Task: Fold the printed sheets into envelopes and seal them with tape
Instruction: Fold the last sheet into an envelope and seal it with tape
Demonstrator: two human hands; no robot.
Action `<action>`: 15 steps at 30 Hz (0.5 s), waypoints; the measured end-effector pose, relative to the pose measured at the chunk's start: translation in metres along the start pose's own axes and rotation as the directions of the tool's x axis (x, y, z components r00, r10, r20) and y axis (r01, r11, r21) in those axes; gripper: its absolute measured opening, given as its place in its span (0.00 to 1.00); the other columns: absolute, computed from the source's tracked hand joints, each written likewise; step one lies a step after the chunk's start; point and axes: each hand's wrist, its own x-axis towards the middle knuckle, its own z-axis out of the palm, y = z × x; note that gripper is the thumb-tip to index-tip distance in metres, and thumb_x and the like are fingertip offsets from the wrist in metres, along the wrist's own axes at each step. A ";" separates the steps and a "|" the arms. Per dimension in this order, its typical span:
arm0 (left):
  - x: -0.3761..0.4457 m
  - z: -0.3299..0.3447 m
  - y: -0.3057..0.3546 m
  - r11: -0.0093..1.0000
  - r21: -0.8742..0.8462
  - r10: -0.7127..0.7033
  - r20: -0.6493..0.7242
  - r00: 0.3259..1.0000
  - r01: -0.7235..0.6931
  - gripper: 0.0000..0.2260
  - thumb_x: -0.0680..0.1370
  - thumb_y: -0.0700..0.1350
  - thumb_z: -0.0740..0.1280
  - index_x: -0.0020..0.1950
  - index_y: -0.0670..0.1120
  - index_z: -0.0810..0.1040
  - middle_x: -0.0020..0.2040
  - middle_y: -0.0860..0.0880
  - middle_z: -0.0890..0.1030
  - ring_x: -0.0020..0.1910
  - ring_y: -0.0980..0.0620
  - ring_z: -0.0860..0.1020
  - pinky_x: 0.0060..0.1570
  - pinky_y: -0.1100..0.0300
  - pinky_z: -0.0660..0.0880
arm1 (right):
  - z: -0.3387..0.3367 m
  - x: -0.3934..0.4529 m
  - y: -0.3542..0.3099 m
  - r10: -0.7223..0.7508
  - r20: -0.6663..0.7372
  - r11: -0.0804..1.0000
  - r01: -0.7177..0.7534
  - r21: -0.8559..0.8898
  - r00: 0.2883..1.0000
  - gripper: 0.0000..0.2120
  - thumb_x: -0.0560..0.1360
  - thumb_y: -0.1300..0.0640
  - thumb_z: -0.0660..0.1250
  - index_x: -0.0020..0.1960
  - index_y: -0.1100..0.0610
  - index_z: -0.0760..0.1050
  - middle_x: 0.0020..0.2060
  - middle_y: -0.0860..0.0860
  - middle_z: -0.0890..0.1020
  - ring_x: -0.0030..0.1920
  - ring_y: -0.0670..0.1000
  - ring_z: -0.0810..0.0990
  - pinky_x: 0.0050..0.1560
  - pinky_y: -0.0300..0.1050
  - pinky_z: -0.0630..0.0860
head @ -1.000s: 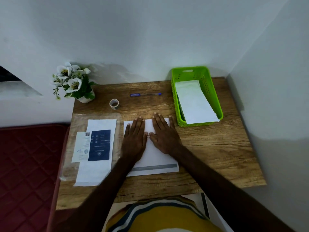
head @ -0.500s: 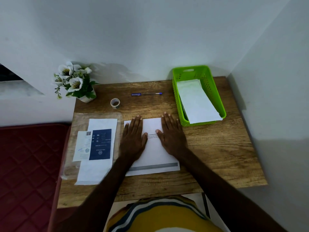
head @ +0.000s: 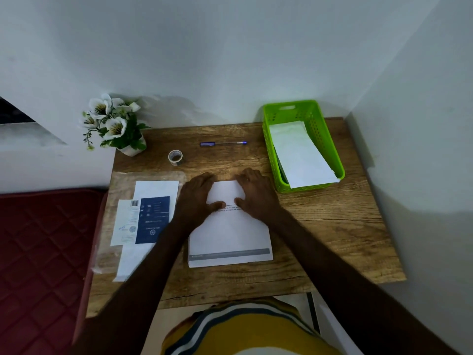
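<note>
A white printed sheet [head: 230, 234] with a grey band along its near edge lies in the middle of the wooden table [head: 332, 226]. My left hand [head: 195, 198] holds its far left corner and my right hand [head: 256, 194] its far right corner. On both, the fingers curl over the far edge and the thumbs lie on top of the paper. A small roll of tape [head: 175, 157] stands beyond my left hand. More printed sheets [head: 153, 219], one dark blue, lie to the left.
A green basket [head: 268, 149] at the back right holds folded white papers [head: 299, 155]. A blue pen [head: 223, 143] lies near the back wall and a pot of white flowers [head: 115, 124] stands at the back left. A clear plastic sleeve [head: 120, 180] lies under the left sheets.
Both hands slid apart from the sheet's middle to its far corners. Their fingers, flat before, now curl over the far edge.
</note>
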 end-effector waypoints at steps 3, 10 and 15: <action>0.006 -0.005 0.002 1.000 0.020 0.021 0.006 1.000 -0.021 0.36 0.74 0.63 0.73 0.76 0.46 0.70 0.76 0.44 0.70 0.74 0.42 0.67 0.72 0.46 0.64 | -0.003 0.007 0.001 0.012 0.051 1.000 -0.014 0.027 0.999 0.28 0.75 0.46 0.71 0.72 0.53 0.72 0.71 0.55 0.68 0.71 0.57 0.66 0.67 0.55 0.68; 0.016 -0.017 0.009 0.999 0.040 0.007 0.036 0.999 -0.008 0.34 0.69 0.62 0.78 0.69 0.49 0.74 0.67 0.44 0.73 0.67 0.43 0.70 0.63 0.50 0.67 | -0.010 0.016 0.000 0.037 0.124 0.997 -0.045 0.070 0.992 0.32 0.73 0.46 0.75 0.73 0.52 0.70 0.72 0.56 0.68 0.72 0.58 0.65 0.70 0.58 0.68; 0.020 -0.025 0.015 0.999 0.048 -0.019 0.083 0.996 0.015 0.33 0.68 0.62 0.79 0.68 0.49 0.75 0.68 0.44 0.72 0.68 0.43 0.68 0.65 0.49 0.65 | -0.016 0.020 -0.001 0.038 0.155 0.996 -0.049 0.070 0.987 0.30 0.71 0.48 0.76 0.71 0.52 0.73 0.71 0.56 0.68 0.72 0.58 0.64 0.70 0.58 0.67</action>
